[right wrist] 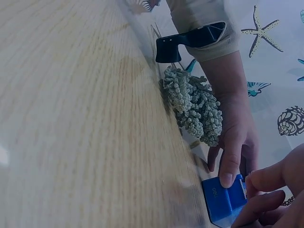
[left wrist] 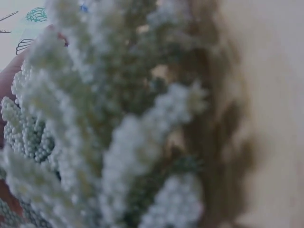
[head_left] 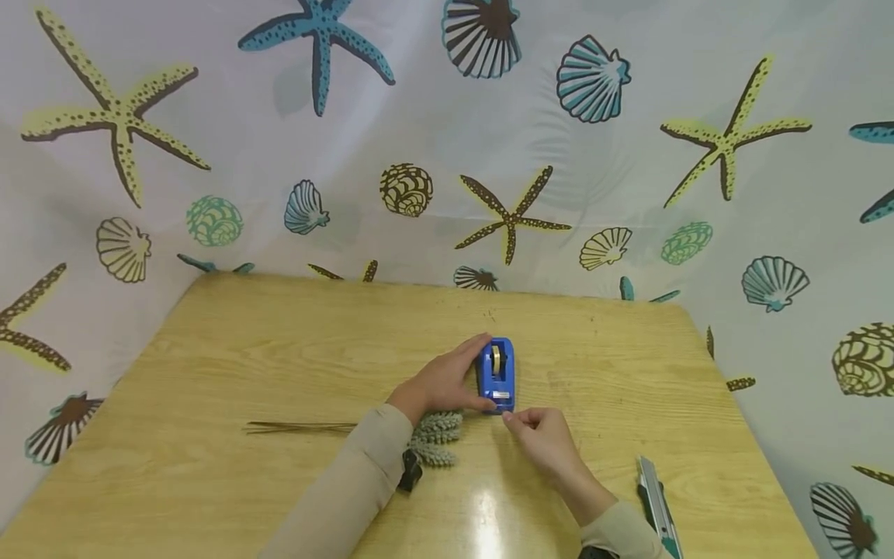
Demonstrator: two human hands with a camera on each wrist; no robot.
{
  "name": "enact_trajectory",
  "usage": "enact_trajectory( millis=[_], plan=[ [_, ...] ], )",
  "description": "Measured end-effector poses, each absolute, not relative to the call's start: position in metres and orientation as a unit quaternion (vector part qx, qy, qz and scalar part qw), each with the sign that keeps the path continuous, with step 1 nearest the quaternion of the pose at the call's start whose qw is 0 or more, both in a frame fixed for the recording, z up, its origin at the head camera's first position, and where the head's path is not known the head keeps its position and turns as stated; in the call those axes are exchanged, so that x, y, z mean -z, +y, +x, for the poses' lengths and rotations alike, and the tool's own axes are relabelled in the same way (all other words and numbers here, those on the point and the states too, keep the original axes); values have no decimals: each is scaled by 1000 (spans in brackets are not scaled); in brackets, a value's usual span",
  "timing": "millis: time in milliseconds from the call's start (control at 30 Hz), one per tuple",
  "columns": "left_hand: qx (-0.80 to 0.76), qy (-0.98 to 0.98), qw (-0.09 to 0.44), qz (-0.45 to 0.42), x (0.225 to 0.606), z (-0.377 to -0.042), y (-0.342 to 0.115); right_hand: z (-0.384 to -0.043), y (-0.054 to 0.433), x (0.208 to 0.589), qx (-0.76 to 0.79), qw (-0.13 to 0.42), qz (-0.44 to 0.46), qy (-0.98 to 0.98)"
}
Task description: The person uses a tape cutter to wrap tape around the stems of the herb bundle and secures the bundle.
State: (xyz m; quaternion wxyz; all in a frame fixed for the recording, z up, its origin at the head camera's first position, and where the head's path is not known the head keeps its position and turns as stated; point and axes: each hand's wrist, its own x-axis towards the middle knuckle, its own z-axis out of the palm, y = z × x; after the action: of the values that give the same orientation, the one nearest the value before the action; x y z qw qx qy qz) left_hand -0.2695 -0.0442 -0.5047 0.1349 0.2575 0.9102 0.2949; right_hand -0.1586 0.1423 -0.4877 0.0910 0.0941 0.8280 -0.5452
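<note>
Tape dispenser (head_left: 498, 384) sits just right of centre, lower half of the head view, flat on the table (head_left: 279, 349); left hand (head_left: 450, 382) spans and grips its left side, right hand (head_left: 547, 439) pinches at the near end, on the tape end as I judge it, strip too fine to make out. To draw tape cleanly I'd press the base down firmly, pull low and straight toward the bottom of the frame, then tear sharply across the teeth, left thumb clear of them. Body is glossy blue, long and narrow, yellowish tape roll (head_left: 497, 360) in its upper part; grey-green sprigs (head_left: 438, 439) lie lower left of it, utility knife (head_left: 658, 501) at lower right. Left wrist view: blurred beaded sprigs fill most of the frame; I cannot read the grip there. Right wrist view, bottom right: left thumb on the dispenser's blue top, small lettering beside it, right fingertips pinched at the pale serrated cutter (right wrist: 242, 188); a level, unhurried pull should suit that edge.
</note>
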Motion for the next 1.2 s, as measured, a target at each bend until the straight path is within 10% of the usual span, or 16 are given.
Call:
enact_trajectory(
  millis=[1200],
  plan=[
    [-289, 914, 127, 256, 504, -270, -43, -131, 145, 489, 545, 97, 96, 827]
  ],
)
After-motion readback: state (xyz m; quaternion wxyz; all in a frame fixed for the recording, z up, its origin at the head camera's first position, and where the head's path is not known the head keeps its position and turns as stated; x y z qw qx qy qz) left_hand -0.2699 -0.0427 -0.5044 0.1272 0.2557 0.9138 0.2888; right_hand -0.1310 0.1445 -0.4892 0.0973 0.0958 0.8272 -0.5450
